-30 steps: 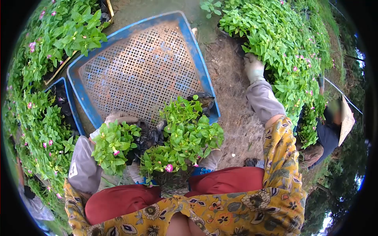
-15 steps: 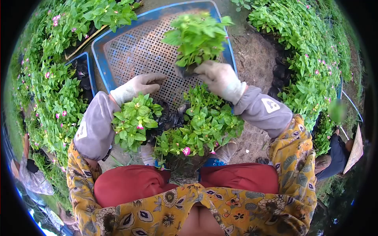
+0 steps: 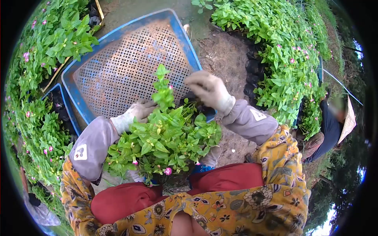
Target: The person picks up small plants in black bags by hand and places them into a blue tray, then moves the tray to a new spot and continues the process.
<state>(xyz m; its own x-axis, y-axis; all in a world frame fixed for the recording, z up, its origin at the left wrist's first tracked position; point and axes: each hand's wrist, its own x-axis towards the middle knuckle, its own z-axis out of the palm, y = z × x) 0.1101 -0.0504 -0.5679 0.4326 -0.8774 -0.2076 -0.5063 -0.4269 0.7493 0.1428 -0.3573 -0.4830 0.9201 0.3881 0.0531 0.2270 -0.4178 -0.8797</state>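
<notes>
My left hand (image 3: 136, 113), in a pale work glove, lies at the left side of a bunch of green seedlings (image 3: 165, 131). Its visible fingers are stretched out against the leaves, with the tips partly hidden. My right hand (image 3: 210, 91), gloved too, is raised to the right of the plants, with curved fingers apart and nothing visible in them. Below it shows some black plastic of the plant bags (image 3: 193, 96). The plants, some with pink flowers, stand together at the near end of a blue perforated crate (image 3: 130, 63).
Flowering plants in black bags (image 3: 281, 70) line the right side, and more plants (image 3: 43, 129) fill the left. A second blue crate (image 3: 69, 108) stands at left. Bare soil (image 3: 224, 59) lies right of the crate. A person in a conical hat (image 3: 348, 120) is at far right.
The plant that my right hand held over the crate is now down among the others, and that hand has let go. My left hand has come against the leaves. The view has shifted.
</notes>
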